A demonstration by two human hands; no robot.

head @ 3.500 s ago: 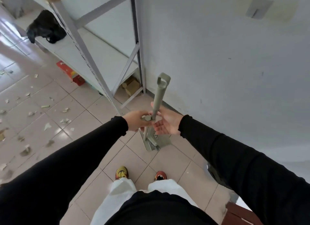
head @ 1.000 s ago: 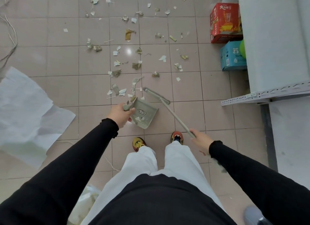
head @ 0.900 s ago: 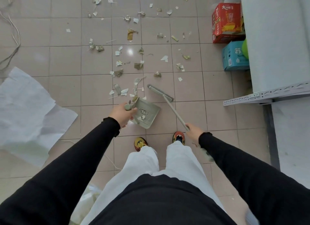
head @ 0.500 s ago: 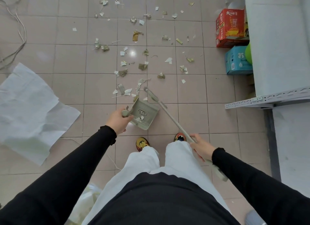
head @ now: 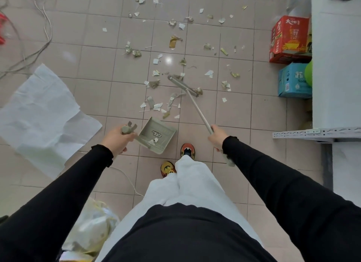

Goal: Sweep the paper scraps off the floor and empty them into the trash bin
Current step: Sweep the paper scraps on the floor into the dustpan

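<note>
Torn white and olive paper scraps [head: 157,106] litter the beige tiled floor [head: 93,62], the nearest just beyond the fingertips of both hands. The right hand [head: 217,137] curls its fingers round the thin pole of the grey-green long-handled broom [head: 197,109], whose flat head sits among the scraps well ahead of those fingers. The left hand [head: 117,138] grips the stub handle of the grey-green plastic dustpan [head: 158,135], the pan just right of its fingers. Left of that hand lies a large crumpled white paper sheet [head: 43,113]. Far right of the broom hand stand a red carton [head: 289,40] and a blue carton [head: 294,81].
</note>
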